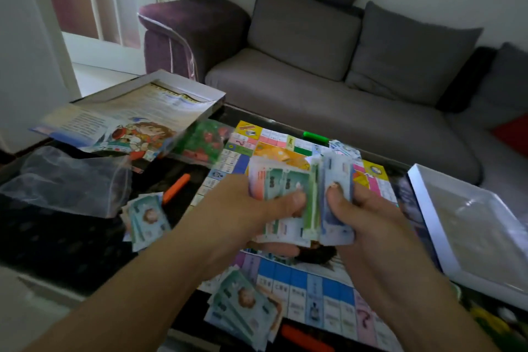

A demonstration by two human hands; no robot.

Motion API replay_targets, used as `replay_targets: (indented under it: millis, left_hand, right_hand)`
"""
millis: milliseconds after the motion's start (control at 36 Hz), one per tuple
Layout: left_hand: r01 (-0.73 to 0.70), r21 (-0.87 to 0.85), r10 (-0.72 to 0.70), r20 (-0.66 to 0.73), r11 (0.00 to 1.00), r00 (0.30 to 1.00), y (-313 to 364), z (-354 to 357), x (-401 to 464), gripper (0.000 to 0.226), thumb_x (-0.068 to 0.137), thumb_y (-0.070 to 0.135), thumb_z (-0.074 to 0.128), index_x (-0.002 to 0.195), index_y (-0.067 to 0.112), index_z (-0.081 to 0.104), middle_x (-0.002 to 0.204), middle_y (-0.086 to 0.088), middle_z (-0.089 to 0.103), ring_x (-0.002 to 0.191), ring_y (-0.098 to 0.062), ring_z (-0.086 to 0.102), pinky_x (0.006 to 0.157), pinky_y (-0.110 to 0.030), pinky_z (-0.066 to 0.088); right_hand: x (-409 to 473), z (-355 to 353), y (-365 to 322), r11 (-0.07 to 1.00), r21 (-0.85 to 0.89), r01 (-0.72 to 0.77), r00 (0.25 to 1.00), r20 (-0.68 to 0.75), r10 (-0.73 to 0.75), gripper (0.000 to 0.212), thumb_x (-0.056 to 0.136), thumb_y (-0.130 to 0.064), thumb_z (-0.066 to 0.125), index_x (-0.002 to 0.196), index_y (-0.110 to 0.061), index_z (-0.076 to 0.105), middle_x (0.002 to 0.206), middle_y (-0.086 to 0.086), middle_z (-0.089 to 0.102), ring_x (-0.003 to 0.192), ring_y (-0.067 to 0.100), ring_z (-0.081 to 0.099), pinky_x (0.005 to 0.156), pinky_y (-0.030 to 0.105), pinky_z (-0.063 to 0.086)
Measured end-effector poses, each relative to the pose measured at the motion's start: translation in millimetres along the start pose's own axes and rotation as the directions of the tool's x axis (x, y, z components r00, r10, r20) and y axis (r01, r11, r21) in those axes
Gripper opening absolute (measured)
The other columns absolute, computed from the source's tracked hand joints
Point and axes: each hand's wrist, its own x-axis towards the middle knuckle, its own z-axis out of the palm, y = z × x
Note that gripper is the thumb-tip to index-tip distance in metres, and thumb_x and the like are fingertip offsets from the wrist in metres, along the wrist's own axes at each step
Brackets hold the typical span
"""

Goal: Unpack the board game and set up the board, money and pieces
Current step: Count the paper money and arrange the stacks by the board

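Both hands hold a thick stack of play money (303, 203) just above the middle of the game board (288, 280). The left hand (251, 203) grips the green and orange notes with its thumb pressed on top; the right hand (368, 214) pinches the blue-white notes, fingers curled round them. The stack is fanned and motion-blurred, so denominations cannot be read. Left of the board lie two smaller piles of notes (147, 217), an orange marker (175, 187) and a clear bag (63, 180); beyond its far-left corner, a bag of what may be red and green pieces (204, 140). The arms hide much of the board's centre.
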Motion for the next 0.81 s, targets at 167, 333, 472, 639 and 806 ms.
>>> replay_targets:
  millis: [167,333,472,639,806]
  left_hand:
    - [0.059,-0.031,-0.057,0.074,0.998,0.996,-21,38,7,0.026,0.094,0.024,0.070,0.118,0.016,0.076,0.110,-0.008,0.080,0.099,-0.029,0.078,0.080,-0.045,0.066]
    - [0.184,-0.104,-0.164,0.178,0.977,0.970,-27,51,13,0.031,0.100,0.015,0.063,0.129,0.009,0.068,0.121,-0.014,0.076,0.111,-0.035,0.074,0.091,-0.052,0.062]
    - [0.193,-0.136,-0.165,0.194,0.972,0.967,-27,59,19,0.032,0.099,0.003,0.056,0.128,0.005,0.067,0.121,-0.018,0.075,0.109,-0.042,0.073,0.089,-0.056,0.061]
    - [0.083,-0.016,-0.082,0.095,0.996,0.992,-34,70,22,0.026,0.095,-0.001,0.062,0.117,0.009,0.074,0.111,-0.014,0.079,0.099,-0.038,0.077,0.077,-0.054,0.064]
    - [0.040,0.045,-0.038,-0.034,0.998,0.999,-39,73,20,0.019,0.087,0.003,0.073,0.105,0.006,0.078,0.099,-0.016,0.080,0.087,-0.037,0.078,0.069,-0.054,0.065]
  right_hand:
    - [-13,-34,13,0.992,-0.127,0.012,0.994,-0.109,-0.026,0.022,0.100,-0.025,0.064,0.117,-0.029,0.078,0.114,-0.001,0.079,0.103,0.026,0.077,0.089,0.049,0.062]
    - [-13,-53,25,0.952,-0.305,-0.019,0.992,-0.126,-0.020,0.016,0.103,-0.036,0.063,0.102,-0.042,0.078,0.105,-0.009,0.078,0.099,0.020,0.075,0.092,0.048,0.059]
    - [-11,-67,21,0.972,-0.233,-0.038,0.992,-0.128,0.008,0.018,0.103,-0.034,0.064,0.100,-0.044,0.080,0.105,-0.008,0.079,0.100,0.022,0.076,0.092,0.048,0.059]
    - [-14,-71,21,0.975,-0.213,-0.062,0.994,-0.099,0.041,0.015,0.101,-0.034,0.066,0.110,-0.033,0.078,0.106,-0.010,0.080,0.097,0.015,0.077,0.092,0.045,0.060]
    - [-18,-73,18,0.959,-0.281,-0.044,0.992,-0.127,0.008,0.015,0.104,-0.032,0.063,0.108,-0.032,0.078,0.097,-0.008,0.080,0.088,0.012,0.078,0.081,0.039,0.064]
